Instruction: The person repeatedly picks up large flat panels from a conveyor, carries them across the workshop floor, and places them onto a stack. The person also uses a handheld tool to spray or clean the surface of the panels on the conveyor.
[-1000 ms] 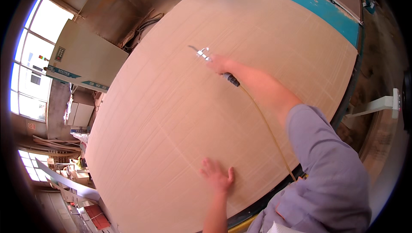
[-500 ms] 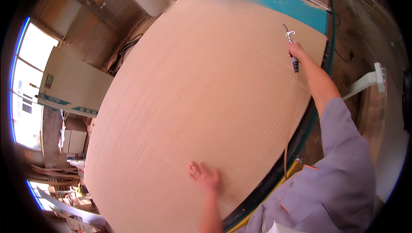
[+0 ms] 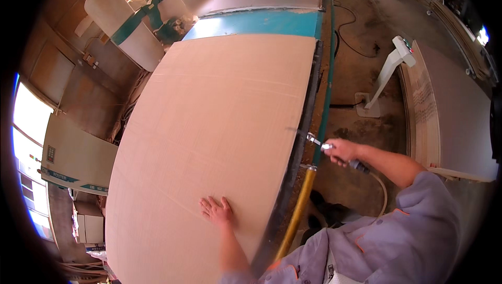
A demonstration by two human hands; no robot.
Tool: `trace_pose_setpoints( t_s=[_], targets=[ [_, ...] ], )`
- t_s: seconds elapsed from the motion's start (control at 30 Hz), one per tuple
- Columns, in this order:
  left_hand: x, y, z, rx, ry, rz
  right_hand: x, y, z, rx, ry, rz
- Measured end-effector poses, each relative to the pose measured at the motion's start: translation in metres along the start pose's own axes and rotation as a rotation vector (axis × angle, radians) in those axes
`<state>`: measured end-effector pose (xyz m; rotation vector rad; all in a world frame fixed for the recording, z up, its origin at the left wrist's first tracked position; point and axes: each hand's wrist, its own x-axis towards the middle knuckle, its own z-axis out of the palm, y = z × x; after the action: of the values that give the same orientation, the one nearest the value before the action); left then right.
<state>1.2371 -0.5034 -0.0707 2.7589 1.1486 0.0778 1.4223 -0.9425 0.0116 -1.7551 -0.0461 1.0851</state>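
Note:
A large pale tan board (image 3: 209,116) lies flat on a machine bed in front of me. My left hand (image 3: 217,211) rests palm down on its near part, fingers spread. Beyond the board's right edge, my right hand (image 3: 342,151) is closed round an air blow gun (image 3: 327,146), which has a silver body and a dark lower end. Its thin nozzle points left, over the edge of the board. A tan hose (image 3: 385,190) runs from the gun down towards my body.
A yellow rail (image 3: 296,211) and a dark edge strip (image 3: 300,153) run along the board's right side. Blue-green bed (image 3: 256,24) shows beyond it. On the right stand a white control post (image 3: 388,69) and stacked panels (image 3: 455,122). A pale machine housing (image 3: 78,150) is at left.
My right hand has brought the blow gun from over the board's far right part back towards me, past its right edge. The view has shifted; my left hand stays flat on the board.

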Motion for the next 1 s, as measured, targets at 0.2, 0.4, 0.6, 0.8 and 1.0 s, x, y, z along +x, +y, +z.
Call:
trace_pose_setpoints(
  t_s=[0.2,0.4,0.6,0.8,1.0],
  targets=[
    [-0.059,-0.015,0.031,0.003,0.010,0.227,-0.116,0.057,0.101,-0.234,-0.461,0.095],
    [-0.174,-0.133,0.023,0.002,0.066,0.161,-0.171,0.084,0.132,-0.252,-0.546,0.012],
    [-0.299,-0.270,0.025,0.184,0.224,-0.570,-0.215,0.094,0.080,0.109,-0.128,-0.041],
    [-0.389,-0.159,0.102,0.099,0.311,0.061,-0.254,0.176,0.005,-0.038,-0.154,-0.037],
    [-0.449,0.209,0.071,-0.880,-0.968,0.598,-0.265,0.269,-0.180,0.952,0.772,-0.568]
  ],
)
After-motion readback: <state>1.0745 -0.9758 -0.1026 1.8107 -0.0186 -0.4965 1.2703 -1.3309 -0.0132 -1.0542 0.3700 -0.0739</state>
